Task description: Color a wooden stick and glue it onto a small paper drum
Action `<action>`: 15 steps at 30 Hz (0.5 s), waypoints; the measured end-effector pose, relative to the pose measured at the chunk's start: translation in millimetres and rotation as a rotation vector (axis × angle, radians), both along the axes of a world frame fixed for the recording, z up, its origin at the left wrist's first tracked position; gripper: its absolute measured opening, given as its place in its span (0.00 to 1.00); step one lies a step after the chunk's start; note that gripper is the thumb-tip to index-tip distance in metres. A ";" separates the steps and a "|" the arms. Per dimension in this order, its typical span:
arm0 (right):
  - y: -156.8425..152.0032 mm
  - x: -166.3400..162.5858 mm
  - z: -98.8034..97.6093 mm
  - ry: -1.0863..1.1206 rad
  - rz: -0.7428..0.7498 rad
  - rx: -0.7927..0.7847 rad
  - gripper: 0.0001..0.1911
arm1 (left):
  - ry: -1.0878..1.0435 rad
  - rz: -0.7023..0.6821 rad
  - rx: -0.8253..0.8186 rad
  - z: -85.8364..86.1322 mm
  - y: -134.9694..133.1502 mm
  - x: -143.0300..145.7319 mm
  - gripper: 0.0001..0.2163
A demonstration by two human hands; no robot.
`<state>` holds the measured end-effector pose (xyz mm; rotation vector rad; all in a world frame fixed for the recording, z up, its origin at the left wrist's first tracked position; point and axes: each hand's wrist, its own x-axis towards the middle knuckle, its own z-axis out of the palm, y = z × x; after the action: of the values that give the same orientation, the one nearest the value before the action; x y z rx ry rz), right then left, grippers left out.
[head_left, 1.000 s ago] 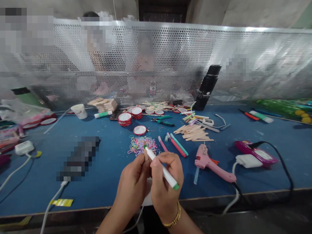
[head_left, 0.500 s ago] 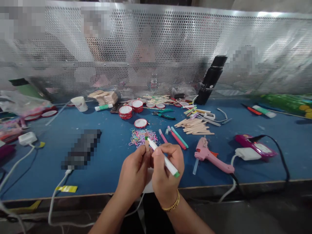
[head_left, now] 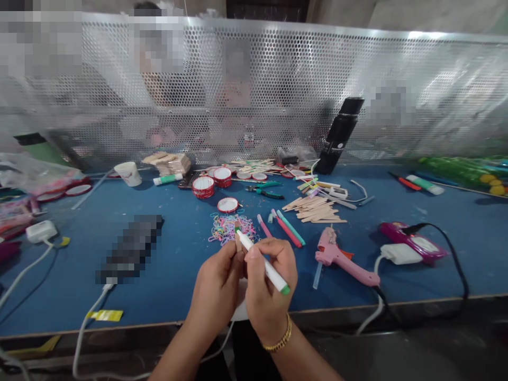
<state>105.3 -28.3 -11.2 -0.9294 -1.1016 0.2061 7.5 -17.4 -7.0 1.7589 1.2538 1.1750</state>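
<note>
My left hand (head_left: pixel 217 283) is closed, pinching a flat wooden craft stick (head_left: pixel 238 242) upright, with a green patch near its top. In my right hand (head_left: pixel 272 280) is a white marker with a green end (head_left: pixel 273 275), gripped like a pen. Its tip meets the stick at the green patch. Just beyond the stick lies a pile of small coloured rubber bands (head_left: pixel 222 228). Capped pink, red and teal markers (head_left: pixel 289 233) lie to the right of the pile. The lower end of the stick is hidden by my fingers.
A pink glue gun (head_left: pixel 345 262) lies right of my hands, near a purple power socket (head_left: pixel 413 243). Loose craft sticks (head_left: pixel 319 209), teal-handled pliers (head_left: pixel 265 189) and red-rimmed tape rolls (head_left: pixel 203 186) lie farther back. A phone (head_left: pixel 133 246) with its cable is on the left; a black bottle (head_left: pixel 342 136) leans against the perforated screen.
The camera view has shifted slightly. Both hands keep their grips, and the marker tip stays at the green patch on the stick.
</note>
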 end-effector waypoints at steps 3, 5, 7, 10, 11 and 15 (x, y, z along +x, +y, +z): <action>0.3 0.4 -0.7 0.008 -0.018 -0.006 0.03 | -0.011 0.007 0.012 -0.5 0.2 0.3 0.14; 0.5 0.2 -1.3 0.025 -0.031 -0.005 0.03 | -0.022 0.014 0.020 -1.1 0.3 0.5 0.14; 0.5 -0.2 -1.4 0.026 -0.031 0.008 0.03 | -0.019 0.012 0.021 -1.5 0.2 0.4 0.14; 0.4 -0.6 -1.2 -0.004 -0.018 0.021 0.03 | 0.007 0.000 0.015 -2.0 0.2 -0.5 0.13; 0.5 -0.6 -1.2 -0.011 -0.017 0.020 0.03 | 0.014 -0.003 0.013 -2.2 0.3 -0.9 0.13; 0.9 -0.3 -2.5 0.008 -0.042 0.004 0.03 | 0.026 -0.010 0.014 -3.7 0.5 -2.0 0.14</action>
<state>105.0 -27.4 -13.8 -0.9471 -1.0740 0.1726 5.5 -16.9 -10.8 1.7935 1.2535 1.1615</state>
